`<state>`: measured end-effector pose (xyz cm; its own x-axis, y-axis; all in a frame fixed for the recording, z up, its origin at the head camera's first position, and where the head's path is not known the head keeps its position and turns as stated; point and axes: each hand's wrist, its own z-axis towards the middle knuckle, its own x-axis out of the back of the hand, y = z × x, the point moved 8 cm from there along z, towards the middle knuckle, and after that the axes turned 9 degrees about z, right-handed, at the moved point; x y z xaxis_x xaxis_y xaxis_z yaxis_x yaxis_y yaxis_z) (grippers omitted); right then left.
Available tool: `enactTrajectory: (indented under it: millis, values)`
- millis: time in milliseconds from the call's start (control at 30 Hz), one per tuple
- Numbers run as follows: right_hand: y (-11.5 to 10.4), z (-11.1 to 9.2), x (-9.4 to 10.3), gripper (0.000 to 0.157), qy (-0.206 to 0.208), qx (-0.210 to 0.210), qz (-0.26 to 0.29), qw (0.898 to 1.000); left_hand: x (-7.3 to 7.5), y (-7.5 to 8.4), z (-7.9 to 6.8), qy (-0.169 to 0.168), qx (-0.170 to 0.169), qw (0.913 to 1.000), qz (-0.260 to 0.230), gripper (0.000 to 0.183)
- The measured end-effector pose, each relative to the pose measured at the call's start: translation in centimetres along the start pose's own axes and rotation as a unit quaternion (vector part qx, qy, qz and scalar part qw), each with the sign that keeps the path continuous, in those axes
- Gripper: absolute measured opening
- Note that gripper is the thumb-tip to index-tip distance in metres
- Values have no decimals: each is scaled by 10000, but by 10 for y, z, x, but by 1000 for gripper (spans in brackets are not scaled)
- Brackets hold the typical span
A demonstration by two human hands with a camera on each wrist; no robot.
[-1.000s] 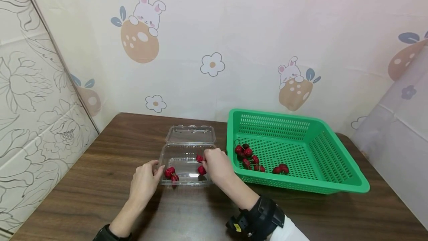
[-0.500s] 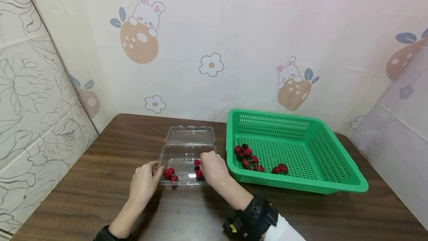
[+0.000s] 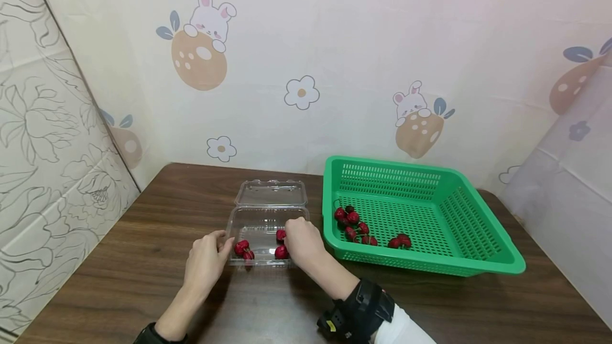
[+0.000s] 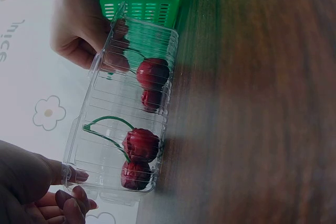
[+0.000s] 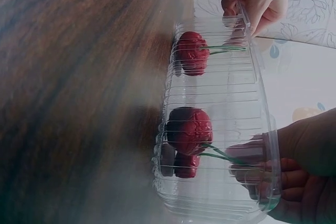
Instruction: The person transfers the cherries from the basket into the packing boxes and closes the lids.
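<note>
A clear plastic clamshell box lies with its lid folded back. My left hand pinches its left rim between thumb and fingers, as the left wrist view also shows. A pair of red cherries, joined by a green stem, sits at the box's left end. My right hand reaches over the right wall into the box. Its fingers pinch the green stem of a second pair of cherries. This pair rests low in the box, close to the floor.
Right of the box stands a green perforated basket. Several cherries are grouped at its left side, with a few more cherries near its front. Beneath everything is a dark wooden table, backed by a printed wall cloth.
My right hand has shifted a little left and down, and the pair of cherries it holds has moved left and lower inside the box. The left hand keeps its place on the rim.
</note>
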<state>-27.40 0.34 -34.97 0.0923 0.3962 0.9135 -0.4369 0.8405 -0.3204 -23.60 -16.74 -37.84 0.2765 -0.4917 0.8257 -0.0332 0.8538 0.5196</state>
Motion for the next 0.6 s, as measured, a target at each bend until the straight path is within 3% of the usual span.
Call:
enactTrajectory:
  millis: [200, 433, 600]
  values:
    - [-2, -2, 4, 21, 20, -39, -59, 10000, 0, 0, 0, -2, -8, 10000, -2, 29]
    - [-9, -6, 21, 34, 333, 217, -28, 9992, 0, 0, 0, 9, -9, 10000, -16, 29]
    - [-11, -9, 32, 30, 327, 291, 212, 9988, 0, -1, 1, 3, 12, 10000, -18, 29]
